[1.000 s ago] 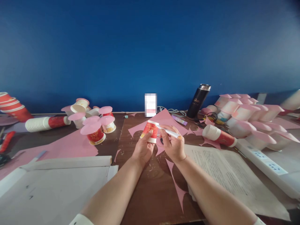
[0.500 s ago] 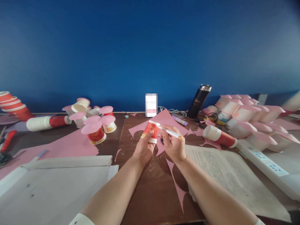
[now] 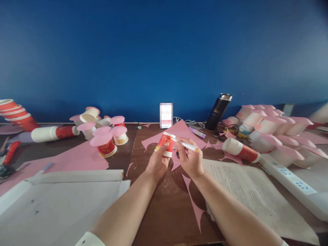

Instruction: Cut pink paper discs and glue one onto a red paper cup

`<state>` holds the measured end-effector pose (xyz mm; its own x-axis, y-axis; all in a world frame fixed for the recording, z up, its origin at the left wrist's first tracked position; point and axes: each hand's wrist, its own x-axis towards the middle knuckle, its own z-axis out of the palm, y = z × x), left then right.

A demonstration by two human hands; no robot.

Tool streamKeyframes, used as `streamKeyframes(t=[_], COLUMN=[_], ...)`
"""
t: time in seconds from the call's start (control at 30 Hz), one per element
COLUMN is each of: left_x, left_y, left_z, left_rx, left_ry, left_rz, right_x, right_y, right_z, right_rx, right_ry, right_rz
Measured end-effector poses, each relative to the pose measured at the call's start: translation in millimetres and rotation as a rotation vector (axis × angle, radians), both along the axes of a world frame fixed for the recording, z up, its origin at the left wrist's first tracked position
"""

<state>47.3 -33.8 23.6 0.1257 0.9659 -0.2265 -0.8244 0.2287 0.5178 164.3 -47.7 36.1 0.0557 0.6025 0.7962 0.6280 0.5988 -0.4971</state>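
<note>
A red paper cup (image 3: 167,140) with gold print and white rims is gripped in my left hand (image 3: 159,163), thumb across its side, above the table's middle. Between the fingers of my right hand (image 3: 191,157) is a white pen (image 3: 188,146), its tip at the cup's right edge. Whether the tip touches the cup I cannot tell. Beneath and behind both hands lies a cut pink paper sheet (image 3: 179,129). A dark round thing, perhaps scissor handles, is partly hidden between the hands.
Paper cups topped with pink discs (image 3: 106,148) stand left; many more (image 3: 271,126) crowd the right. Stacked cups (image 3: 242,150) lie near a power strip (image 3: 289,174). A black thermos (image 3: 217,111) leans at the back. A printed sheet (image 3: 251,191) and a white box lid (image 3: 71,212) lie in front.
Both hands keep the cup and pen in nearly the same pose. The whole view has shifted very slightly.
</note>
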Motion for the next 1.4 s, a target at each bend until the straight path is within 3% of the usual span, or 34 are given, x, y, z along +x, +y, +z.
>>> streamKeyframes(t=[1.4], left_x=[-1.9], left_y=[-0.2], left_z=[3.9], left_rx=[-0.007], left_ry=[-0.023], left_rz=[0.014], right_x=[-1.5], right_y=[-2.2], right_z=[-1.1], right_rx=[-0.058], right_ry=[-0.042], right_rz=[0.007])
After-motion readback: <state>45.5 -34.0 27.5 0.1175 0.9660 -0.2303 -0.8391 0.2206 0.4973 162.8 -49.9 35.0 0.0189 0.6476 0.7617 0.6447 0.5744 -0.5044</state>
